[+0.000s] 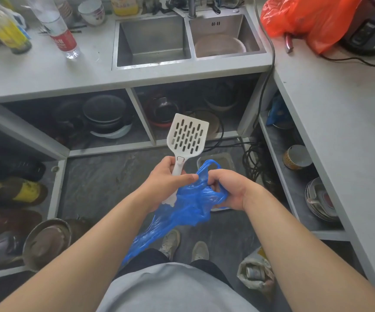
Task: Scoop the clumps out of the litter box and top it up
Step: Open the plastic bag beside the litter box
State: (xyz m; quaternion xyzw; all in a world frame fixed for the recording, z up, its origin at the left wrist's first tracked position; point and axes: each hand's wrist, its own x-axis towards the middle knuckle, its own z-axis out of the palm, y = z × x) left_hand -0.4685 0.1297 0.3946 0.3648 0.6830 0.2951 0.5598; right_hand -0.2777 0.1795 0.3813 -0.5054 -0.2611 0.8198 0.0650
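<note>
Litter scoop (187, 134) in left hand (166, 183), blue bag (191, 206)

Standing in the kitchen corner, looking down. My left hand (164, 188) grips the handle of the white slotted scoop (187, 134), blade pointing up and away from me. My right hand (229, 190) is bunched into a blue plastic bag (188, 210), fingers curled in the handles; the rest of the bag hangs down toward my legs w/ the left thumb touching its top edge. Behind my hands, on the floor, part of a clear tray (222, 162) w/ brownish stuff in it. Double sink (152, 41) up top, orange bag (312, 19) on the right counter.
</note>
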